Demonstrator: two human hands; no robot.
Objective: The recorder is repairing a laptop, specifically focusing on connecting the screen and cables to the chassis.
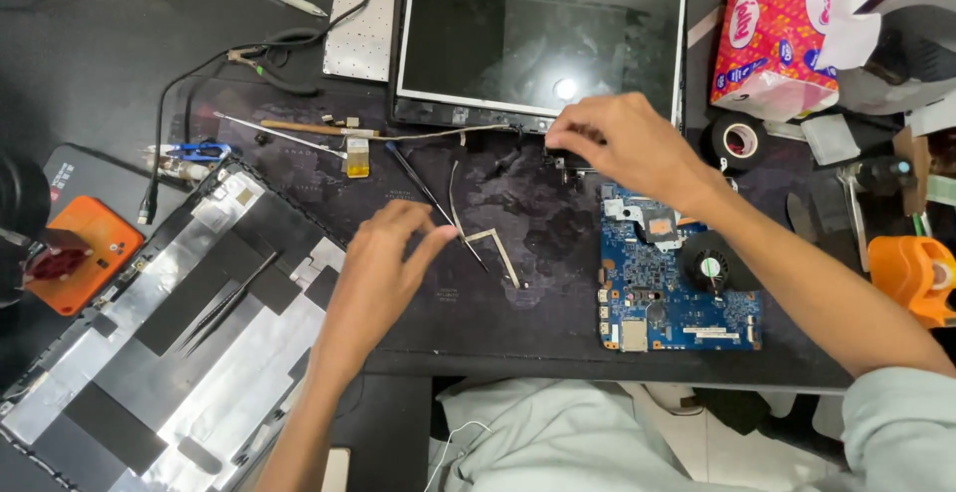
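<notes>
Bare mat (528, 333) between lid (169, 343) – board (677, 293)

- Glossy dark glass laptop screen (543, 39), far centre, catching a light spot
- Blue circuit board (669, 278) with shiny metal parts, right
- Matt black lid panel (169, 333) patched with silvery foil, near left
- Soft paper tissue pack (782, 29), far right

Person: 2 bare hands, left hand (383, 258) and right hand (622, 143). Forearms uncovered. Pale grey-green sleeve (901, 432) on right upper arm.
</notes>
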